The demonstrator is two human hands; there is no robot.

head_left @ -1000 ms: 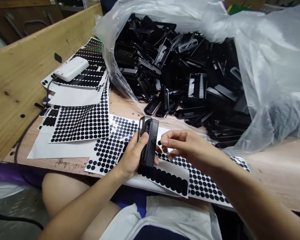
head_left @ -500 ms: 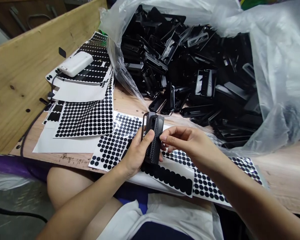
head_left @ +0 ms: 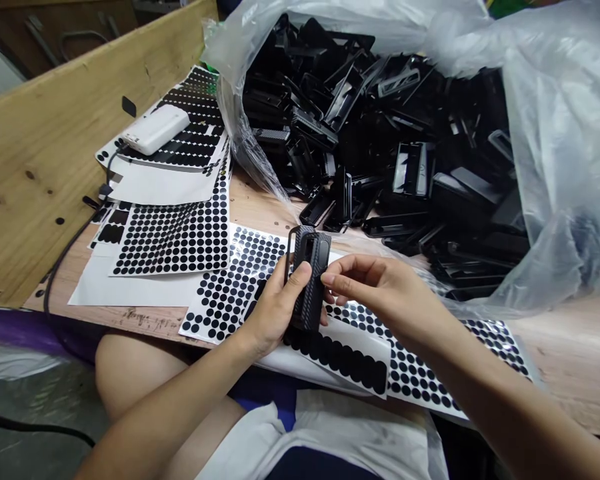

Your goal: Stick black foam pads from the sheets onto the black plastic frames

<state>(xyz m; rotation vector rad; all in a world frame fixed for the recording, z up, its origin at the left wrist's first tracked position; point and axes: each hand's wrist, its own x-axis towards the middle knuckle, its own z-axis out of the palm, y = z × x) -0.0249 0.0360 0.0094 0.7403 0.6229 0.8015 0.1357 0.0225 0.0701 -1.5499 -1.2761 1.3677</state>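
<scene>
My left hand is closed around a black plastic part with a carbon-fibre pattern and a slot, its thumb lying across the front. The part is held upright and slightly tilted, above the sticker sheets. At its right edge, the thumb and forefinger of my right hand are pinched together, touching the part. Whatever may be between those fingertips is hidden. Below the hands lie a sheet of round black stickers and a strip of joined black dots on white backing.
A clear plastic bag full of similar black parts spreads across the back. More sticker sheets lie at left, with a white power bank and its cable on them. A wooden board borders the table's left side.
The whole view has shifted a little to the right and down. Both hands keep nearly the same pose on the black plastic part.
</scene>
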